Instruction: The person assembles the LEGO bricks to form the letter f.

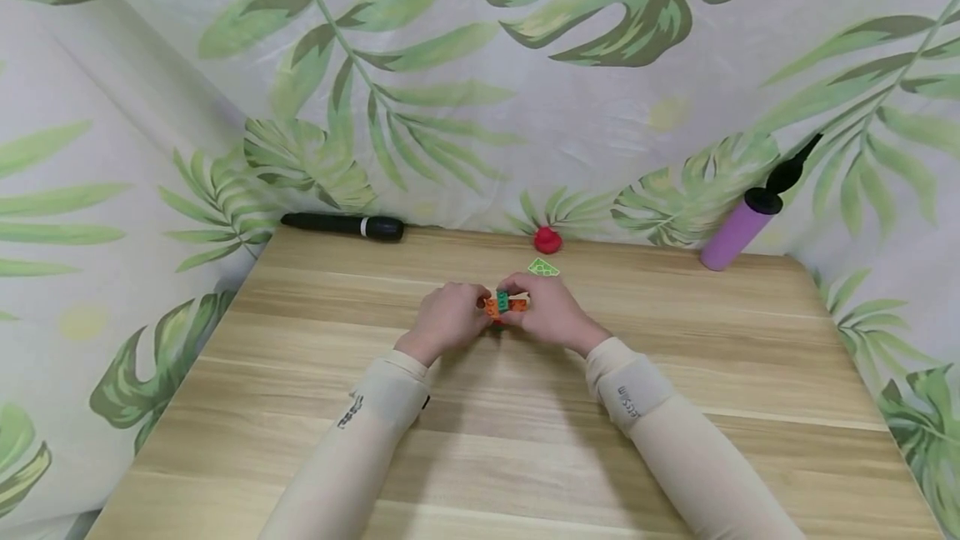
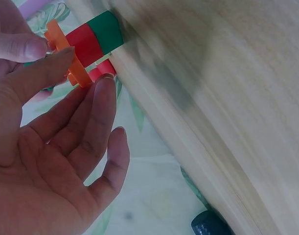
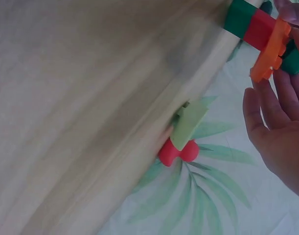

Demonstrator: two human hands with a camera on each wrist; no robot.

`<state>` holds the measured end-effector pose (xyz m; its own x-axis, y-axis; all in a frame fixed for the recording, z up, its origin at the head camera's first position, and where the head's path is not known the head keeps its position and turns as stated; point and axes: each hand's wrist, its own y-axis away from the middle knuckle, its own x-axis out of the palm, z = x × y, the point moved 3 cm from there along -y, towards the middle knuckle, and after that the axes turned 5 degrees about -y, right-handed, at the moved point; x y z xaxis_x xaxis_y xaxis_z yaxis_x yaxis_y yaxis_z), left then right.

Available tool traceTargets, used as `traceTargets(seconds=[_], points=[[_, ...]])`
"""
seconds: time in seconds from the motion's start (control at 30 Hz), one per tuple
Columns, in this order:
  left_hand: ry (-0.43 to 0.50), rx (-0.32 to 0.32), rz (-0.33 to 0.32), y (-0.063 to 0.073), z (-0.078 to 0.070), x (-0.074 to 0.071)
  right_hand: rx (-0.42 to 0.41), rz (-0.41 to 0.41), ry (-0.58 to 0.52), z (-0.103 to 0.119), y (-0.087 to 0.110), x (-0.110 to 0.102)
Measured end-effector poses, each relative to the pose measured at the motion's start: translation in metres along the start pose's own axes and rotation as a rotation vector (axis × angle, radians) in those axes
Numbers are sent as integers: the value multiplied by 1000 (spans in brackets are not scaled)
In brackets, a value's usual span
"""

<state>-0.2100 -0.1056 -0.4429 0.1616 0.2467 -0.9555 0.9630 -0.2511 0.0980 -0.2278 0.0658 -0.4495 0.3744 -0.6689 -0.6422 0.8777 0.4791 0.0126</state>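
Note:
Both hands meet over a small stack of toy building bricks at the middle of the table. From the bottom it has a green brick (image 2: 106,32), a red brick (image 2: 85,44), a long orange brick (image 3: 271,51) lying across, and another green brick (image 1: 502,300) on top. My left hand (image 1: 453,311) pinches one end of the orange brick between thumb and fingertips. From the other side, my right hand (image 1: 555,307) grips the upper part of the stack, its fingertips under the orange brick in the right wrist view. Fingers partly hide the upper green brick.
Just beyond the hands lies a light-green wedge (image 1: 543,267), with a red rounded object (image 1: 547,240) behind it. A black stick with a silver band (image 1: 345,226) lies at the back left. At the back right stands a purple cylinder with a black nozzle (image 1: 733,233), against the leaf-patterned cloth.

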Motion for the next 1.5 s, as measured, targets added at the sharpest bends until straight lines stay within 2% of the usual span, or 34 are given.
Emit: traceTargets(seconds=[0.57,0.9,1.07,1.37,1.43,1.5], points=[[3,9,2,1,-2,-1,13,-19,20,-2,-2,7],[-19,4,12,-1,-5,-1,10,-24,-17,-11,-2,7],[-27,1,11,-1,-5,-3,-12,-23,23,-6,-3,7],[-50,4,30,1,-6,0,-27,-55,163,-4,4,14],[-55,3,24,0,-6,-1,-37,-34,166,-5,4,12],[-58,4,20,0,-7,-3,-42,-1,120,-6,5,7]])
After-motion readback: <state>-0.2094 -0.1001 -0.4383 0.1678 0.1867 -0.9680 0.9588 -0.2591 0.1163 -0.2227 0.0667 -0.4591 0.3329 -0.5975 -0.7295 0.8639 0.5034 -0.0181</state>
